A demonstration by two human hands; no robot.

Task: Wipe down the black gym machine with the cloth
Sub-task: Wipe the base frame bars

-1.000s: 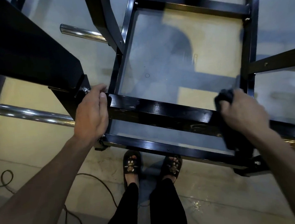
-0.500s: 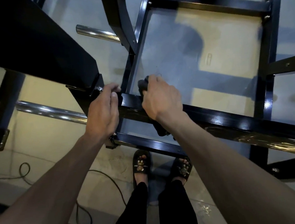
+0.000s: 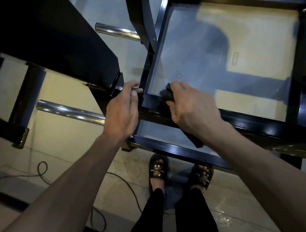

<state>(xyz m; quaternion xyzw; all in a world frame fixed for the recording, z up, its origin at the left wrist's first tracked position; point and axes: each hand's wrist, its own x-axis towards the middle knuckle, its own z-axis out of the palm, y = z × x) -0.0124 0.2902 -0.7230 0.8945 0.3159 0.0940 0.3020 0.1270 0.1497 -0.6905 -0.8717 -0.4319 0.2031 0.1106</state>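
Cloth (image 3: 168, 95): dark, mostly hidden under right hand (image 3: 192, 105); one end shows at fingertips, other hangs below crossbar (image 3: 260, 120) of black gym machine (image 3: 53, 41). Cloth hard to tell from black frame. Right grip: fingers curled, holding cloth on crossbar near left corner. Left hand (image 3: 120, 113): fingers wrapped over frame corner; fingertips partly hidden. Machine cut off at top and right edges. Versus half second earlier: both hands on same spots, view shifted slightly.

cloth (image 3: 168, 94) mostly hidden under right hand (image 3: 192, 105); fingertips out of sight. machine frame (image 3: 260, 123) cut off at top and right edges. sandal (image 3: 157, 169) print too small to read.
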